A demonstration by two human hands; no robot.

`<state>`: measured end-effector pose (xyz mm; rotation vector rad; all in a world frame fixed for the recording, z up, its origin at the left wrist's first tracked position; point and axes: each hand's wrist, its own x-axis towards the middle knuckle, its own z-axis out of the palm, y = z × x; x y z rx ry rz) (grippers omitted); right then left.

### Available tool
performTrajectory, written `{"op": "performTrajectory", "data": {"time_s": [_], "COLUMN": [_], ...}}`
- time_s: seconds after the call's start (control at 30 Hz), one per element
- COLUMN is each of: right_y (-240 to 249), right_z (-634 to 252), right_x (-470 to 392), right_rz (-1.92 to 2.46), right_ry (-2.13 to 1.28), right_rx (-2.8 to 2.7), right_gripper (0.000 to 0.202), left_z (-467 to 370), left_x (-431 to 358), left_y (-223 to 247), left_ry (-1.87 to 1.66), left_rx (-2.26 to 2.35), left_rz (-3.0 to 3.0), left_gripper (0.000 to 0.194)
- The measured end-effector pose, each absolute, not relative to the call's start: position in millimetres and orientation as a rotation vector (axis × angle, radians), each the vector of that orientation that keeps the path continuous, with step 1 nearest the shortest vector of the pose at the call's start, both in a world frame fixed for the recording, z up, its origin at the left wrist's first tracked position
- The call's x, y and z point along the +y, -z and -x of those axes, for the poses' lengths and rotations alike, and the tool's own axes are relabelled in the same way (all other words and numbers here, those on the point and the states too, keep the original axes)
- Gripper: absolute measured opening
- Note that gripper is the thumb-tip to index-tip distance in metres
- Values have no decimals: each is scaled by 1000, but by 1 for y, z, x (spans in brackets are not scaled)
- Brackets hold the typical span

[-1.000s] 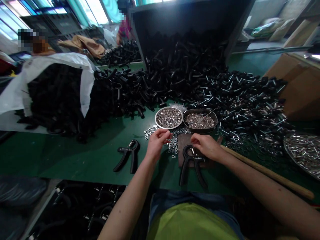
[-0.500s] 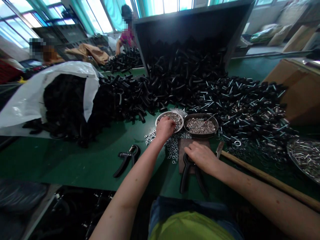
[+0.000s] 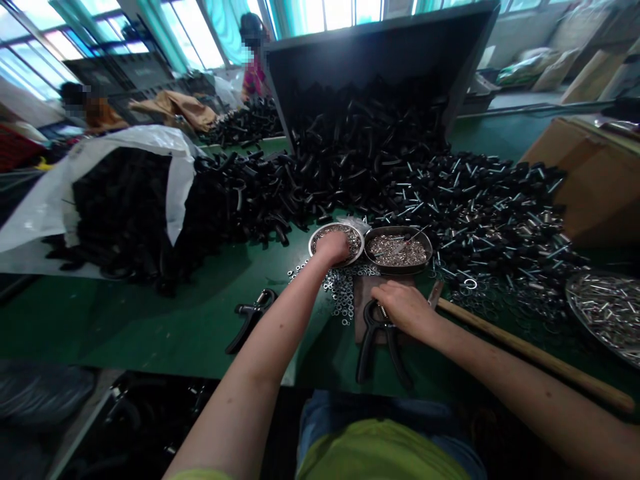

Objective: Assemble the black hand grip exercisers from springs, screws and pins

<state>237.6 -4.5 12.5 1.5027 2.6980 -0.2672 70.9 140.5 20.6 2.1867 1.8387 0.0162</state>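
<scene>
My left hand is down in a round metal bowl of small metal parts. Its fingers are bunched and bent downward, their tips hidden among the parts. My right hand is closed on the top of a black hand grip with a coil spring, its two handles pointing toward me. Under that end of the grip lies a flat brown block. A second black hand grip lies on the green table, left of my left forearm. Loose nuts are spread below the bowl.
An oval tin of small parts stands beside the bowl. A wooden-handled hammer lies at right, near a tray of metal pieces. Black handles heap behind, spilling from a large bin. Two people work farther back.
My left hand has pushed deeper into the round bowl, its fingers now bent down out of sight. My right hand stays on the hand grip. The view has shifted slightly.
</scene>
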Motion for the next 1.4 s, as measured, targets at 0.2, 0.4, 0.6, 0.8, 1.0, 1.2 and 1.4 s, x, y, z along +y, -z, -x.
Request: {"op": "performTrajectory", "data": {"time_s": [0.2, 0.4, 0.6, 0.8, 1.0, 1.2, 1.4], "right_y": [-7, -3, -6, 31, 39, -11, -20], "right_z": [-244, -255, -320, -386, -382, -343, -294], "right_x": [7, 10, -35, -78, -80, -74, -72], "right_rz": [-1704, -1752, -2115, -2212, -2206, -2329, -2112], "right_ry": [736, 953, 496, -134, -206, 280, 704], "right_rx": [2639, 2584, 2599, 2296, 2190, 2384, 2593], "right_gripper": [12, 22, 21, 33, 27, 36, 38], "left_z": [-60, -54, -59, -68, -79, -107, -116], "left_x": [115, 35, -28, -35, -30, -37, -45], "left_y": [-23, -10, 8, 8, -5, -23, -23], "left_ry": [-487, -716, -580, -515, -298, -62, -37], "left_rx": [1756, 1249, 1155, 1197, 1201, 1161, 1143], "left_rz": [-2115, -1662, -1937, -2005, -2309, -2584, -2605], "left_gripper": [21, 15, 19, 36, 34, 19, 20]}}
